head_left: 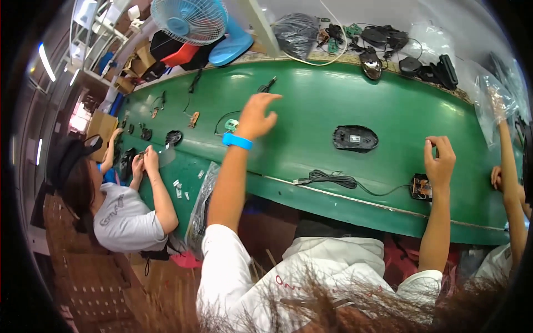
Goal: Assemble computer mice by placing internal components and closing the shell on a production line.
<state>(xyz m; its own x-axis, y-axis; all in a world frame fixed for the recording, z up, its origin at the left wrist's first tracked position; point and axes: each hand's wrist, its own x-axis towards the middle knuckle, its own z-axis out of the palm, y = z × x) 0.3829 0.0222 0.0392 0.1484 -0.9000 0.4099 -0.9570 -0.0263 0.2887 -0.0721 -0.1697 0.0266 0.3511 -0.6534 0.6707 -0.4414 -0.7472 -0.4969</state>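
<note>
Green bench (344,105) (cluttered room): left hand (256,116) grip apart; right hand (440,161) perhaps pinched together.

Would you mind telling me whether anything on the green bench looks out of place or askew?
Nothing looks spilled or broken. The black mouse shell lies open side up, apart from its small circuit board and coiled cable. The left hand hovers over the bench; the right hand is just above the board.

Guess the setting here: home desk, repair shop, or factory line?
Most likely a factory assembly line for computer mice. A long green workbench carries an open mouse shell, a small circuit board with a coiled cable, and a co-worker works at the next spot.
</note>
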